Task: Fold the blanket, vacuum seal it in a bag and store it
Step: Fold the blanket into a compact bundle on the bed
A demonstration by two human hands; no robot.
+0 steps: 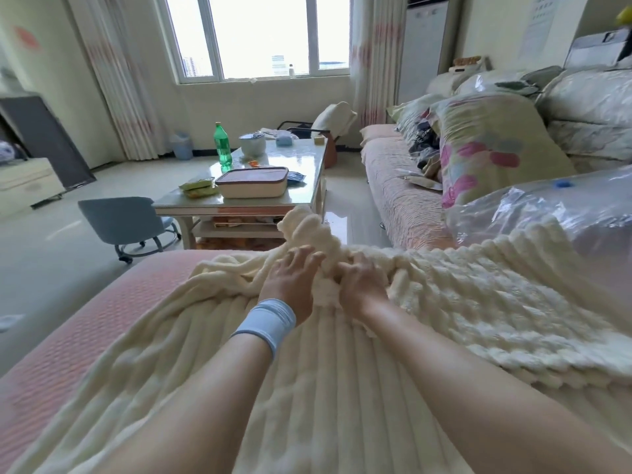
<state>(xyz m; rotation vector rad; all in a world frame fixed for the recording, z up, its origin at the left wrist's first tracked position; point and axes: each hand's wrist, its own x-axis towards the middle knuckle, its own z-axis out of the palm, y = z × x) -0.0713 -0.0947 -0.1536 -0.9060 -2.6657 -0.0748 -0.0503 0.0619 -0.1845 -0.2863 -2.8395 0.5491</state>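
Note:
A cream ribbed blanket (342, 364) lies spread and rumpled over the pink sofa seat (85, 319) in front of me. Both arms reach forward to its bunched far edge. My left hand (290, 278), with a pale blue wristband, lies on the bunched fabric with its fingers spread and bent into it. Close beside it, my right hand (362, 282) grips a fold of the blanket with curled fingers. A clear plastic vacuum bag (547, 206) with a blue valve lies on the sofa at the right, beyond the blanket.
A glass-topped coffee table (301, 165) ahead carries a green bottle (223, 145), a lidded box (252, 182) and snack packets. A small blue wheeled chair (126, 220) stands left of it. Bagged quilts and a flowered pillow (485, 148) pile up on the long sofa at right.

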